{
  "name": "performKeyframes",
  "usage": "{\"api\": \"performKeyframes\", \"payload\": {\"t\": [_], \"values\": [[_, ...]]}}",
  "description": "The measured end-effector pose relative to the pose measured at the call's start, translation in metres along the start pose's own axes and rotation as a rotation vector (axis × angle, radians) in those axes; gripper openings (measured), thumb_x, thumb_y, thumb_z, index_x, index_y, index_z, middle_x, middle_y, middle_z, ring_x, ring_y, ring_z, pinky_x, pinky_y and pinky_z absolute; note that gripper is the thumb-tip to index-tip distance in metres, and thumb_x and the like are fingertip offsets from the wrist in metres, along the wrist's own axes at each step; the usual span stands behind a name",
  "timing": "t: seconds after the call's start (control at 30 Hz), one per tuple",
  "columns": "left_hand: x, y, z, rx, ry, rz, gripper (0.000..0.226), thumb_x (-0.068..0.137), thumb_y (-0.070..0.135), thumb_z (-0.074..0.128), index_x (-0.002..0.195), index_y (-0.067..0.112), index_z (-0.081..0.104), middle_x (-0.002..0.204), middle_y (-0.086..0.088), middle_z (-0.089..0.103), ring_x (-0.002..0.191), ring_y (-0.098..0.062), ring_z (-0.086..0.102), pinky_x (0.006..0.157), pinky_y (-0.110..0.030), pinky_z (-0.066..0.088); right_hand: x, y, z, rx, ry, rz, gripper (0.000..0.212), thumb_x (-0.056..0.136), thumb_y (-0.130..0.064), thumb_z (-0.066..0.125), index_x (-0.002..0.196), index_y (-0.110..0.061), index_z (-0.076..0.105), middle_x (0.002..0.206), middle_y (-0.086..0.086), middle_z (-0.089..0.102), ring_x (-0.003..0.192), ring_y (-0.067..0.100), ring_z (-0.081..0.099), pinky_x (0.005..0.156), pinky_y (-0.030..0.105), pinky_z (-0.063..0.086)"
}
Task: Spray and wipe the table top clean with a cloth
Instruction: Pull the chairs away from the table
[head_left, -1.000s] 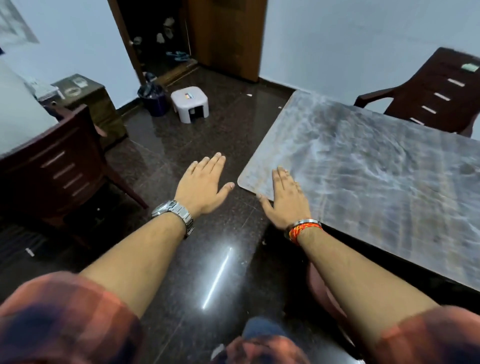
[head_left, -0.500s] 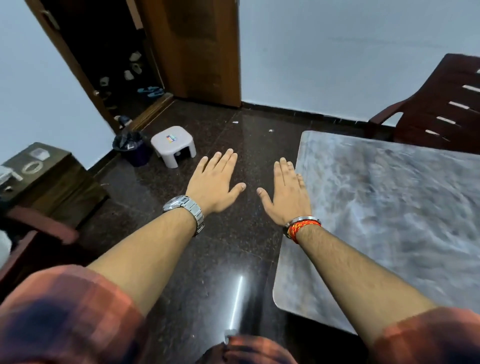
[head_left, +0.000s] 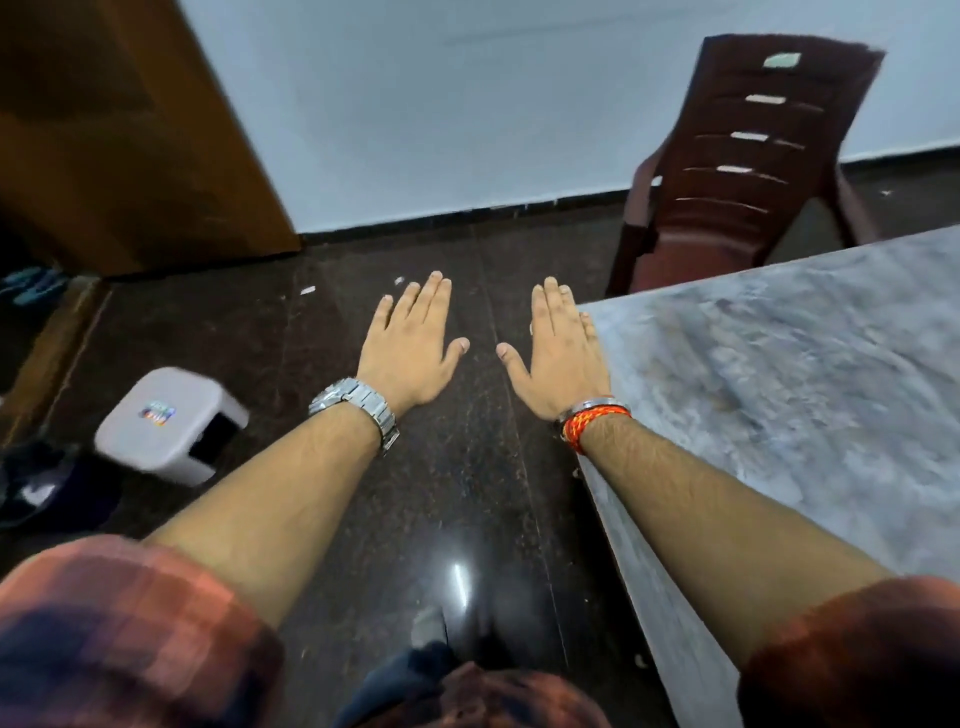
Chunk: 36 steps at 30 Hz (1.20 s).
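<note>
A dark, polished, speckled floor (head_left: 467, 467) carries a bright glare (head_left: 457, 574) of light. Behind it runs a pale wall (head_left: 441, 130) with black skirting (head_left: 467, 215). A brown wooden door (head_left: 130, 156) stands at left, a dark slatted chair (head_left: 753, 182) at right, and a small white stool (head_left: 166, 421) on the floor at left.

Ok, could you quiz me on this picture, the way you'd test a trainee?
1. True or false: the left hand holds a cloth.
2. Which arm wears the metal watch? A. left B. right C. neither
3. Fill in: the brown chair stands just beyond the far edge of the grey ___.

Key: 1. False; it and the right hand are both empty, with fingers straight. 2. A. 3. table top.
</note>
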<state>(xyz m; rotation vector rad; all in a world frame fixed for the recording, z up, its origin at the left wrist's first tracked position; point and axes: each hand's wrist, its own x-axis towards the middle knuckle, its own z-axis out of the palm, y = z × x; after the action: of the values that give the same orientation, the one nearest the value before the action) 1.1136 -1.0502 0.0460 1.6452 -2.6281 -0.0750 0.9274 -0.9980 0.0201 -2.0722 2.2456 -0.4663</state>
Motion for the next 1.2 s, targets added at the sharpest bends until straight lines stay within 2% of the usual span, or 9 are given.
{"api": "performKeyframes", "payload": {"t": [0.07, 0.27, 0.53, 0.67, 0.83, 1.2], "values": [[0.053, -0.015, -0.006, 0.025, -0.010, 0.115, 0.075, 0.105, 0.049, 0.035, 0.162, 0.013, 0.003, 0.171, -0.003, 0.002, 0.157, -0.023, 0.008, 0.126, -0.046, 0.007, 0.037, -0.003, 0.001, -0.031, 0.025, 0.066, 0.078, 0.095, -0.052, 0.038, 0.153, -0.007, 0.011, 0.161, 0.011, 0.006, 0.148, 0.024, 0.006, 0.119, 0.042, 0.009], [0.204, -0.036, -0.020, -0.019, 0.018, 0.300, 0.079, 0.104, 0.048, 0.041, 0.162, 0.013, 0.000, 0.171, -0.003, -0.002, 0.157, -0.022, 0.006, 0.126, -0.045, 0.006, 0.160, 0.005, 0.001, -0.114, 0.099, 0.211, 0.077, 0.096, -0.052, 0.037, 0.152, -0.007, 0.012, 0.161, 0.012, 0.008, 0.148, 0.025, 0.007, 0.119, 0.042, 0.011], [0.420, -0.055, -0.027, 0.008, 0.010, 0.427, 0.088, 0.100, 0.045, 0.053, 0.162, 0.015, -0.002, 0.171, -0.004, -0.004, 0.157, -0.025, 0.003, 0.126, -0.046, 0.004, 0.345, 0.061, 0.021, -0.148, 0.190, 0.412, 0.078, 0.094, -0.051, 0.041, 0.152, -0.006, 0.015, 0.160, 0.012, 0.012, 0.148, 0.026, 0.009, 0.119, 0.045, 0.014], [0.526, -0.056, -0.040, 0.089, 0.029, 0.552, 0.094, 0.097, 0.044, 0.058, 0.161, 0.017, -0.005, 0.171, -0.002, -0.005, 0.157, -0.026, 0.004, 0.126, -0.046, 0.004, 0.432, 0.095, 0.019, -0.134, 0.228, 0.554, 0.079, 0.094, -0.051, 0.041, 0.152, -0.005, 0.013, 0.160, 0.013, 0.010, 0.148, 0.026, 0.008, 0.119, 0.045, 0.013], [0.652, -0.035, -0.043, 0.056, 0.003, 0.655, 0.097, 0.096, 0.040, 0.062, 0.161, 0.017, -0.006, 0.171, -0.002, -0.005, 0.157, -0.025, 0.005, 0.126, -0.046, 0.004, 0.524, 0.133, 0.019, -0.124, 0.267, 0.696, 0.080, 0.094, -0.052, 0.040, 0.152, -0.006, 0.010, 0.161, 0.011, 0.008, 0.148, 0.026, 0.007, 0.119, 0.044, 0.012], [0.883, 0.059, -0.031, 0.050, -0.049, 1.083, 0.103, 0.093, 0.030, 0.068, 0.161, 0.017, -0.008, 0.171, -0.001, -0.008, 0.157, -0.024, 0.005, 0.126, -0.048, 0.004, 0.686, 0.231, 0.005, -0.232, 0.367, 1.015, 0.082, 0.093, -0.052, 0.043, 0.152, -0.007, 0.009, 0.161, 0.009, 0.006, 0.148, 0.024, 0.004, 0.119, 0.044, 0.011]]}}
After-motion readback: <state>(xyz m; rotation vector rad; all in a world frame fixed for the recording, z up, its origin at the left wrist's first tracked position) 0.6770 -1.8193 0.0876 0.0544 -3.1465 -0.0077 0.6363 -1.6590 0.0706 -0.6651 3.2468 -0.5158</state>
